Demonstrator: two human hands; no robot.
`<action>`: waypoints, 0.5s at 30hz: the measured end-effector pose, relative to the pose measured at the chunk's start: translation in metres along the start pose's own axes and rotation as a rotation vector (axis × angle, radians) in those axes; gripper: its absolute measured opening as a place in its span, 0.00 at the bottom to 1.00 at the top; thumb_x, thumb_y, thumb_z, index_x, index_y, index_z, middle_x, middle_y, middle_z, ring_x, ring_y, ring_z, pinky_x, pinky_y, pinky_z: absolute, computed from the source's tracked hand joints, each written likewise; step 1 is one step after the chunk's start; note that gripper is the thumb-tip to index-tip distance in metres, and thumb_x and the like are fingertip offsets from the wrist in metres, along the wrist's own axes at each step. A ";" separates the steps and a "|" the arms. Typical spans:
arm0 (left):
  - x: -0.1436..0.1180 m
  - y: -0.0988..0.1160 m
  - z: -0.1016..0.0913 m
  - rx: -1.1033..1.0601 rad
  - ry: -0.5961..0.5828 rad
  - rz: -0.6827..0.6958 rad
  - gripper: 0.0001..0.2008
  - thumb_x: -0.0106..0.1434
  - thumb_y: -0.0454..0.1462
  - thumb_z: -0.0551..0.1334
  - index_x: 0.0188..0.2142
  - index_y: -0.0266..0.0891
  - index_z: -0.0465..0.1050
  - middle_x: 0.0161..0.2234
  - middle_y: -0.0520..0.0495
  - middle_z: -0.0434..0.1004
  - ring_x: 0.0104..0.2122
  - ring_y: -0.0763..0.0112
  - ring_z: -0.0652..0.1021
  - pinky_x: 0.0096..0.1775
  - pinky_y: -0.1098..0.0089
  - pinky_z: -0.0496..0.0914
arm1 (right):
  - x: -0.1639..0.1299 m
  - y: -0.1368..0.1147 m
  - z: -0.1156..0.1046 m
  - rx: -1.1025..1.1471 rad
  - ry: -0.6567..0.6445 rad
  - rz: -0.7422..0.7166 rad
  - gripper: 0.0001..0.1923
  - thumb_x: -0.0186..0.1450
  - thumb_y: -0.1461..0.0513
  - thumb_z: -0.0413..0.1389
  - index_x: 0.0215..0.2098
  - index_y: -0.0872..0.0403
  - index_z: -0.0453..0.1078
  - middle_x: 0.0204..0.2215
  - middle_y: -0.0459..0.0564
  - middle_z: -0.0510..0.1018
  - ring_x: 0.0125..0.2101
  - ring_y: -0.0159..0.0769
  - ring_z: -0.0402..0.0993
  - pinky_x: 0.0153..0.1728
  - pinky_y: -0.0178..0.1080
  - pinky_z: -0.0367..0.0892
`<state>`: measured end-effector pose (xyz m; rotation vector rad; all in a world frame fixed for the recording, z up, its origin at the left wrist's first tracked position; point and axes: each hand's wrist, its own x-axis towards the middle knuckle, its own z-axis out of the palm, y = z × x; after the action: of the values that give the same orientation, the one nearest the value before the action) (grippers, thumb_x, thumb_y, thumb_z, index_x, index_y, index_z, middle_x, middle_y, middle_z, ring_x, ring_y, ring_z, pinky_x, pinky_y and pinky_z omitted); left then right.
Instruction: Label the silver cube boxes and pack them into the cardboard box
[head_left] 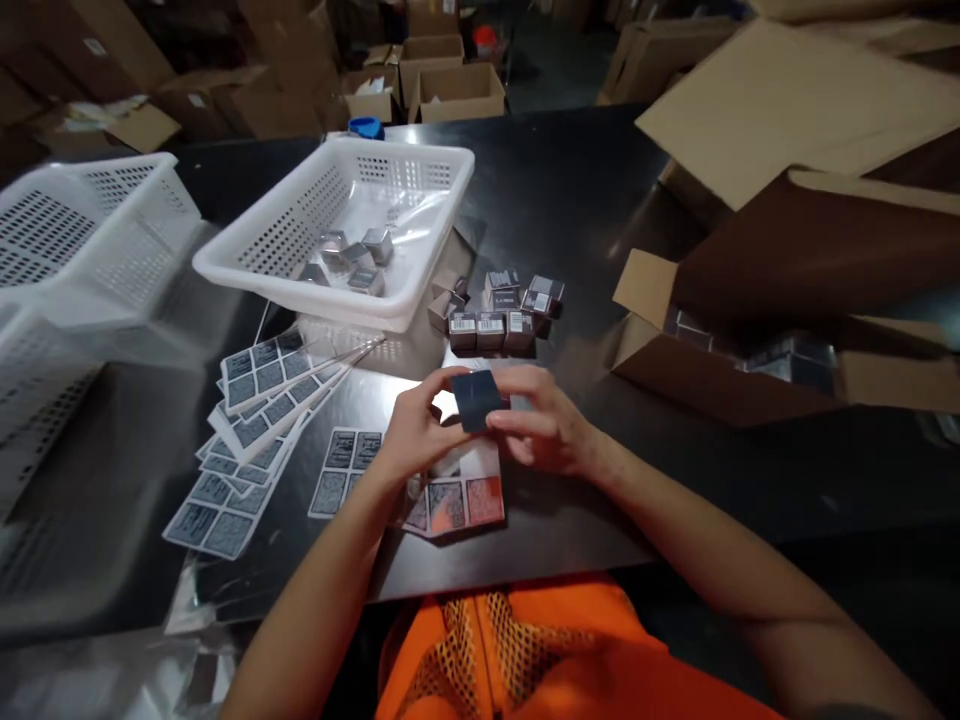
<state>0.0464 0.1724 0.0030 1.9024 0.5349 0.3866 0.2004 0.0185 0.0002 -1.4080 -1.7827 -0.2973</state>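
Both hands hold a small dark box above the bench.

The left hand (416, 430) and right hand (544, 425) pinch the box (478, 398) between their fingertips, over a sticker sheet (454, 500) on the bench (585, 200). More sticker sheets (255, 420) fan out to the left. A cluster of small boxes (499, 310) sits just beyond the hands, beside a white basket (247, 262) that contains a few silvery boxes. An open carton (675, 350) lies to the right.
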 end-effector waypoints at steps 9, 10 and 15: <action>-0.012 0.001 0.005 0.299 0.184 0.383 0.21 0.55 0.36 0.73 0.49 0.43 0.77 0.41 0.49 0.83 0.22 0.79 0.70 0.24 0.75 0.63 | 0.014 -0.033 -0.052 0.509 0.336 0.479 0.07 0.68 0.63 0.62 0.43 0.45 0.74 0.36 0.45 0.80 0.40 0.37 0.79 0.44 0.42 0.76; -0.013 0.000 0.005 0.319 0.182 0.410 0.20 0.56 0.35 0.73 0.49 0.44 0.76 0.41 0.50 0.83 0.23 0.78 0.71 0.24 0.75 0.64 | 0.014 -0.034 -0.051 0.564 0.293 0.579 0.07 0.68 0.63 0.63 0.44 0.47 0.75 0.34 0.44 0.80 0.37 0.34 0.79 0.41 0.39 0.75; -0.017 0.001 0.011 0.328 0.199 0.404 0.21 0.57 0.35 0.72 0.50 0.43 0.75 0.42 0.50 0.84 0.23 0.79 0.72 0.22 0.76 0.63 | 0.012 -0.035 -0.040 0.743 0.142 0.969 0.37 0.63 0.61 0.66 0.65 0.46 0.56 0.26 0.38 0.77 0.31 0.35 0.80 0.33 0.37 0.74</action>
<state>0.0378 0.1548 0.0000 2.3093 0.3543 0.7967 0.1869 -0.0102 0.0443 -1.4366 -0.7735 0.6879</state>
